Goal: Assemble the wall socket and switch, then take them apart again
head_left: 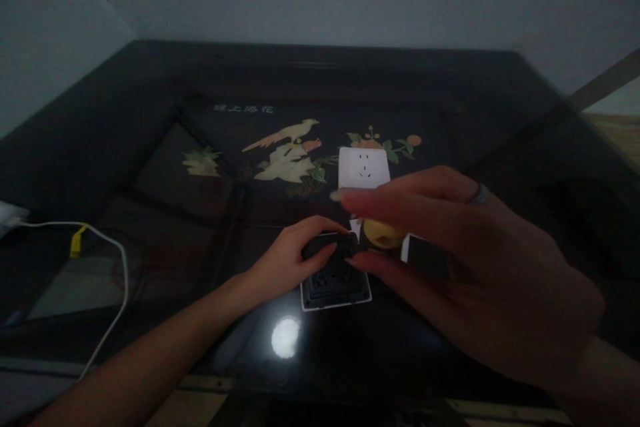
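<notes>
My left hand point(305, 247) grips a wall socket point(337, 287), turned so that its black back faces up and its white rim shows below. Raised closer to the camera is my right hand point(480, 280), thumb and index finger spread apart with no object visible between them. Its thumb tip overlaps the socket's right edge in view; whether they touch I cannot tell. Just beyond the fingers lies another white wall socket point(364, 165), its slotted face up. A yellow rounded thing point(383, 233) with white pieces beside it shows through the gap between thumb and finger.
The glossy dark table point(150, 307) carries a bird-and-flower picture point(287, 160). On the left runs a white cable point(125, 273) with a yellow tag point(77, 241), leading to a white object point(10, 215) at the edge. A pale wall point(325, 0) stands behind the table.
</notes>
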Motion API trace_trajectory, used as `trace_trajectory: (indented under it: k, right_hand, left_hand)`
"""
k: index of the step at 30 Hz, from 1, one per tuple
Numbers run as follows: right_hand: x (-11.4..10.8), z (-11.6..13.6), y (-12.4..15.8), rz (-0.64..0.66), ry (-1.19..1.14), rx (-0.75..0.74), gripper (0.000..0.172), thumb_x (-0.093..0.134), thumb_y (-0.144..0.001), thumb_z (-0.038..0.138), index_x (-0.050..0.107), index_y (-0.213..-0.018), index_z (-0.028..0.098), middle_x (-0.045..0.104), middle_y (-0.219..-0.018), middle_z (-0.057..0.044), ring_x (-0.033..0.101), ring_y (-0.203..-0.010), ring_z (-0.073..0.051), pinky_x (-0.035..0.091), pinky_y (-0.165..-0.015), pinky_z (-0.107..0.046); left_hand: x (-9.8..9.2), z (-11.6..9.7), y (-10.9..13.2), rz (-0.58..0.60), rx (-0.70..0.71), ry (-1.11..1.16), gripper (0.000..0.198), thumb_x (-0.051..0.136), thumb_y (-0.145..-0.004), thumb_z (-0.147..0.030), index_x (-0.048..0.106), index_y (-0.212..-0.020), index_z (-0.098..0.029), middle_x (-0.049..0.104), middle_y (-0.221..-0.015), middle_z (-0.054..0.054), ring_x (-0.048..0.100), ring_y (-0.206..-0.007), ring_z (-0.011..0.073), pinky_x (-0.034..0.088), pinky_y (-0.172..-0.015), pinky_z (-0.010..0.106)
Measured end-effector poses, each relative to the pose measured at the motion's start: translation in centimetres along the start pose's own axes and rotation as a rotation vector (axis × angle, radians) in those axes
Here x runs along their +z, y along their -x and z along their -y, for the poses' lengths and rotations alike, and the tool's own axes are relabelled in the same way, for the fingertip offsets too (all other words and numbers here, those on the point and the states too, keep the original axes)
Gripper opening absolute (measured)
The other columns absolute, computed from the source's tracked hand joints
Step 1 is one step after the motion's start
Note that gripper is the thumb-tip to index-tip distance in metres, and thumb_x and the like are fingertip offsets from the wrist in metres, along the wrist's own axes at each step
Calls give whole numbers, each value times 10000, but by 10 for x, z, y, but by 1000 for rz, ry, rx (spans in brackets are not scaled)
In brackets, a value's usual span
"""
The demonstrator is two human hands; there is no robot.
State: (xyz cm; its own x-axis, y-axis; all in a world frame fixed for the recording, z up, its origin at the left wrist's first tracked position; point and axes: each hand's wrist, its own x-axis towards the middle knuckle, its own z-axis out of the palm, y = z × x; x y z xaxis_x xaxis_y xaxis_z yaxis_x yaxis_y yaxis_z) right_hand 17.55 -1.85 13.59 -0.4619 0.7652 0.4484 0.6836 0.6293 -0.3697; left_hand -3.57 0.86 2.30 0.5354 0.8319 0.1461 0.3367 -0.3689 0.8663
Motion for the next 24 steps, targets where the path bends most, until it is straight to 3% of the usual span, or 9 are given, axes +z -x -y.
trace_trajectory:
  k: [3,6,9,12,16,19,24]
  right_hand:
    - [-5,1,-4,75,-109,-50,357,513,-960,231,507,-1309,304,664,-1206,30,666,-1048,-127,574,-897,-233]
    - [-4,2,-8,65,-195,-101,283,531,-947,180,557,-1218,257,632,-1276,-14,618,-1159,-148,540,-976,-275]
    - [2,2,-11,-33,-161,-149,226,651,-902,263,601,-1121,232,649,-1120,-44,643,-1056,-161,564,-913,-277]
    - [3,1,-10,-67,-141,-145,234,644,-906,215,611,-1137,235,656,-995,-12,652,-943,-123,560,-865,-208]
    - [-5,2,-6,51,-160,-51,366,521,-954,183,524,-1309,271,671,-1154,10,652,-1053,-129,543,-930,-207]
    - [-7,1,-5,110,-175,-91,292,546,-952,252,553,-1241,292,615,-1269,-2,607,-1171,-172,548,-951,-263]
    - [-2,-1,-7,-35,-129,-98,200,640,-908,295,613,-1106,291,645,-991,2,657,-874,-151,590,-800,-238]
  left_hand:
    - [1,2,1,-11,26,8,225,547,-920,-221,629,-1130,-220,702,-1107,50,664,-1033,213,532,-942,379]
    - [1,1,1,-13,35,9,225,547,-924,-224,620,-1136,-215,698,-1114,53,660,-1043,215,533,-935,377]
    - [0,-2,0,-2,12,-3,213,551,-921,-213,633,-1116,-237,706,-1096,48,668,-1030,214,542,-908,352]
    - [-1,-1,0,4,18,-5,216,546,-923,-212,636,-1118,-237,711,-1079,40,678,-1002,210,546,-904,353]
    - [0,2,1,-12,52,-4,225,552,-921,-212,628,-1133,-214,704,-1089,33,674,-1000,199,539,-919,358]
    - [0,0,1,-18,38,8,216,557,-920,-209,629,-1123,-199,705,-1088,47,670,-1007,206,542,-907,365]
    - [0,-1,0,-11,33,2,210,555,-923,-211,631,-1119,-202,708,-1078,39,671,-994,203,542,-901,360]
